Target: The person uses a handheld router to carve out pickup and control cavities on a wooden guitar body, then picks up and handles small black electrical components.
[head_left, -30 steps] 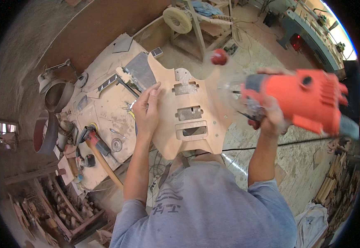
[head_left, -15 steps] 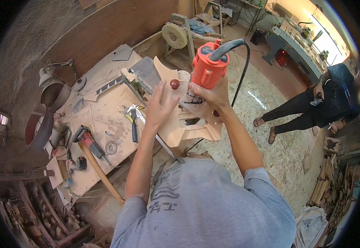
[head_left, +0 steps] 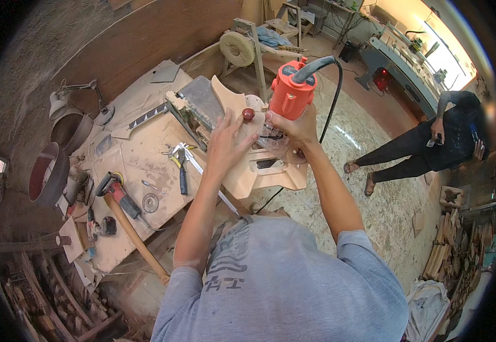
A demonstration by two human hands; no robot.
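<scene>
My right hand (head_left: 300, 128) is wrapped round the lower part of a red-orange router (head_left: 292, 97), which stands upright on a pale wooden guitar body (head_left: 239, 181). A dark cable leaves the router's top. Left of the motor, a round dark-red knob (head_left: 248, 114) rises from the router's clear base. Beside that knob my left hand (head_left: 228, 141) lies with its fingers stretched out over the base and the wood, not wrapped round the knob. A cut-out slot shows in the body near me. My right hand hides part of the base, and the cutter cannot be seen.
On the workbench (head_left: 131, 165) at left lie an angle grinder (head_left: 123, 196), a caliper (head_left: 194, 157), pliers (head_left: 181, 171) and a wooden handle (head_left: 139, 242). A desk lamp (head_left: 104, 111) stands behind. A person (head_left: 430, 137) stands at right. Scrap wood (head_left: 447, 242) is piled at lower right.
My left hand has moved right, closer to the knob, and lies flatter. The router has shifted slightly right and down in my right hand. The person's arms at right have moved.
</scene>
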